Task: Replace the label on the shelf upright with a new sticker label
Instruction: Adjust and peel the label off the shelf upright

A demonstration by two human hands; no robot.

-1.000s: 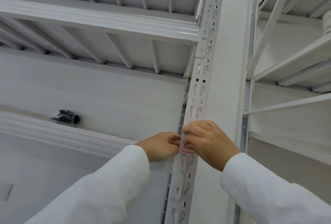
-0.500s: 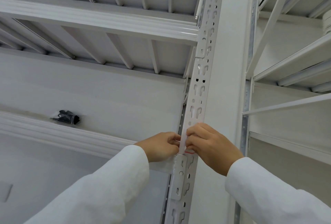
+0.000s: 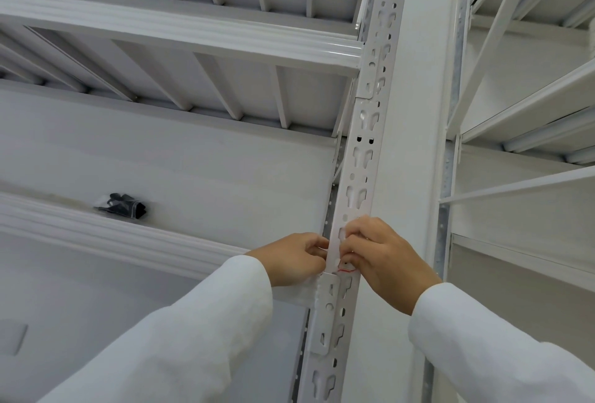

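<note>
Nearest the camera, reached up out of two long white fabric sleeves [image 3: 193, 338], both arms angled toward one spot, presumably because the work sat above eye level. Curled the left hand [image 3: 289, 257] shut against the left edge of the post, thumb meeting forefinger; could not tell whether it pinched a corner of the sticker or only steadied things. Closed the right hand [image 3: 383, 261] over the front face, fingertips [image 3: 349, 243] bent down tight onto a small white sticker label with a thin red line [image 3: 346, 270], mostly hidden under them, only the lower red edge showing. Looked like picking at or pressing down an edge; could not say which, nor whether this was the old sticker or the new one.

Found the label flat on the tall white perforated steel shelf upright [image 3: 357, 183], just above a white bolted connector plate [image 3: 328, 315] directly below the grip. Probably chose two hands because thin adhesive on painted metal needs one nail lifting and one hand bracing.

Farther off, left of the grip, saw a white ribbed shelf beam [image 3: 112, 235] with a small clear bag of black parts [image 3: 120, 206] behind it, well apart from both hands. Above the grip, noted a second white steel beam [image 3: 193, 35] hooked into the slots.
</note>
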